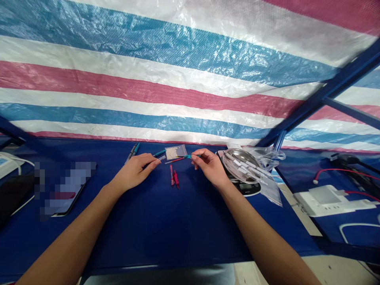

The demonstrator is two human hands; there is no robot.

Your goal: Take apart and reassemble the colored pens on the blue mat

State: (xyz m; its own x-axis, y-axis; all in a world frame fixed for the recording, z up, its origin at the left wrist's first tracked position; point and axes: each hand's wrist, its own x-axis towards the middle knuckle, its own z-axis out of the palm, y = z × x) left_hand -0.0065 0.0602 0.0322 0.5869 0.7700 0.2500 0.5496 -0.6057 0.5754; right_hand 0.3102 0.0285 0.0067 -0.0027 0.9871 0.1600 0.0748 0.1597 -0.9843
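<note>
Right hand (209,167) pinched a teal pen barrel (187,156) in its fingertips, while left hand (134,171) curved beside a clear pen part (162,157), its grip too small to tell. Between them lay a clear bag of beige granules (175,152) (any print too small to read) and two red pen parts (174,178) on the blue table (166,221).

Striped tarpaulin wall (190,67) behind blue table (166,233)

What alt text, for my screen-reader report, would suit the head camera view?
The right hand pinches a teal pen part, the left hand close by, over a blue table. A clear bag of pale granules and red pen parts lie between them; a steel bowl sits on a digital scale.
</note>
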